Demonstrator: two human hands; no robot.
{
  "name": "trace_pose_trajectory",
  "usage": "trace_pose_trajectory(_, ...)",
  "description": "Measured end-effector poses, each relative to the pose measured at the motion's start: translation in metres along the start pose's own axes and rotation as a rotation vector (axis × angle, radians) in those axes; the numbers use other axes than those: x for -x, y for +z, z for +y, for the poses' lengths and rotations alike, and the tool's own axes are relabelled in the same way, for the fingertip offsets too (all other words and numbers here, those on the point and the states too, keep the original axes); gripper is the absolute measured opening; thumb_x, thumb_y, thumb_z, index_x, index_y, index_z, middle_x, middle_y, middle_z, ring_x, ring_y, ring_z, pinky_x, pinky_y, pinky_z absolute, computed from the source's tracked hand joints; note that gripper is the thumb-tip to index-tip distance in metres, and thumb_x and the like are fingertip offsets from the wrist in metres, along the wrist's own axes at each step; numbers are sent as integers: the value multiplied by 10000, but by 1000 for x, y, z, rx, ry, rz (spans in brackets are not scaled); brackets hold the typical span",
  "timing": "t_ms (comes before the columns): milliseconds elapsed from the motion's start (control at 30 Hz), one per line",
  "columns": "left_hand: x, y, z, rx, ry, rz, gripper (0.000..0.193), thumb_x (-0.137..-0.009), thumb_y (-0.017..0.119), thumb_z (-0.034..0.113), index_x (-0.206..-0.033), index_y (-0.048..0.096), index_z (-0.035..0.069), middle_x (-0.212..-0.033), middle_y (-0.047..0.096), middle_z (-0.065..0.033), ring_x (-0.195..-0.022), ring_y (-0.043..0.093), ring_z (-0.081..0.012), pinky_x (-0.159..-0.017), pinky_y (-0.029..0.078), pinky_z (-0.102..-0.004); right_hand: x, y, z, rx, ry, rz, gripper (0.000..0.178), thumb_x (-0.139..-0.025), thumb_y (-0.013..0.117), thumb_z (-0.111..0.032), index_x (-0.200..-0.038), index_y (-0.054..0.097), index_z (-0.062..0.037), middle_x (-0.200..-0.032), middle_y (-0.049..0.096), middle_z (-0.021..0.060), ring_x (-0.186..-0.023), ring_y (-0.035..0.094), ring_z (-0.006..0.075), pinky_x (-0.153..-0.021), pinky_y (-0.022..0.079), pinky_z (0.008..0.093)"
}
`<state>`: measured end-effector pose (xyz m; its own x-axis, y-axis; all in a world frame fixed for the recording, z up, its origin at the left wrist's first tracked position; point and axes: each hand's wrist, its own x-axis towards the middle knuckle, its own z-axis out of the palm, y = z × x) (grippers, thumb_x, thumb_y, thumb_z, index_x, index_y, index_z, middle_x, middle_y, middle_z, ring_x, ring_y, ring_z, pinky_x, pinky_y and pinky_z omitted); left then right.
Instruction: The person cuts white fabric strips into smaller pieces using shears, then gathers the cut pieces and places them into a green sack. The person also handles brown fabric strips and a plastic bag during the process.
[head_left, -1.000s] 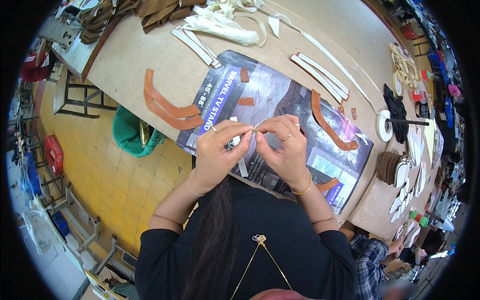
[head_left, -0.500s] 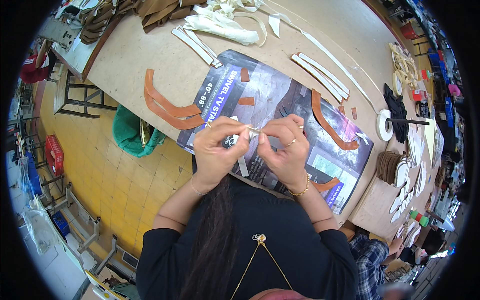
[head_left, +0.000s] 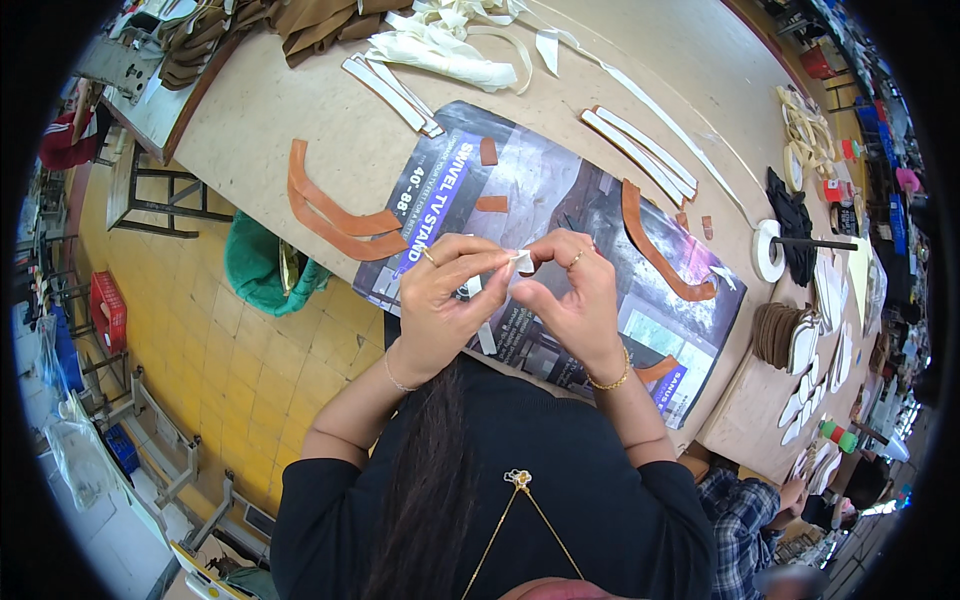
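A small white piece [head_left: 523,262] is at the tips of the left hand [head_left: 450,295], pinched between the thumb and the forefinger, and it sticks out to the right, toward the other hand. The forefinger of the right hand [head_left: 578,300] is curled just beside its right edge; whether it touches the piece I cannot tell well, because the part is tiny here. The right thumb stands apart from this forefinger, so the right fingers are loosened. Both forearms come up from below and lean inward, with the hands meeting above the printed sheet [head_left: 560,165], which lies on the table [head_left: 300,95]. A curved brown strip [head_left: 650,245] rests on the sheet, to the right of the hands. Compared with half a second ago, the right thumb and forefinger have parted from their pinch, and the piece shows more of its white face.
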<state>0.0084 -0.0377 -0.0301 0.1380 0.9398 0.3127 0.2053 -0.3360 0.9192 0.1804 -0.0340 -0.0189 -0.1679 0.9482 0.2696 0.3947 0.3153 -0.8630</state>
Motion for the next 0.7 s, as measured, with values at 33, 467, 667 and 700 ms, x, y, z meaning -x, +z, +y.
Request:
trace_pose_trajectory(33,1,0,-1,42,-34,-9,126,-857,682,-27,-980,709,-24,-981,654,-97,-861,614,-132,-776,488,-253,0,0,0,-26,55,-10,191,-820,759,-225,-814,674,-53,-761,657,45,-707,604,193,-766,412,318)
trace_pose_trajectory(467,-12,-17,-5,193,-252,-329,175,-885,712,134,-809,624,3,-826,599,-32,-762,560,-111,-678,442,-245,-1,-6,2,-153,74,-187,103,-849,714,-137,-813,672,-49,-770,646,67,-725,614,220,-754,442,325)
trace_pose_trajectory(667,-2,-9,-2,267,-127,-160,150,-923,655,130,-836,628,11,-808,609,-51,-736,550,-117,-667,443,-259,5,1,6,-262,29,-123,100,-856,704,-124,-835,661,-36,-759,621,56,-714,600,185,-737,444,300)
trace_pose_trajectory(700,-4,-13,-5,295,-140,-14,139,-936,635,125,-853,620,16,-810,613,-57,-735,564,-121,-670,458,-261,7,1,7,-245,15,-86,97,-861,701,-120,-842,660,-33,-764,622,48,-713,597,170,-732,445,288)
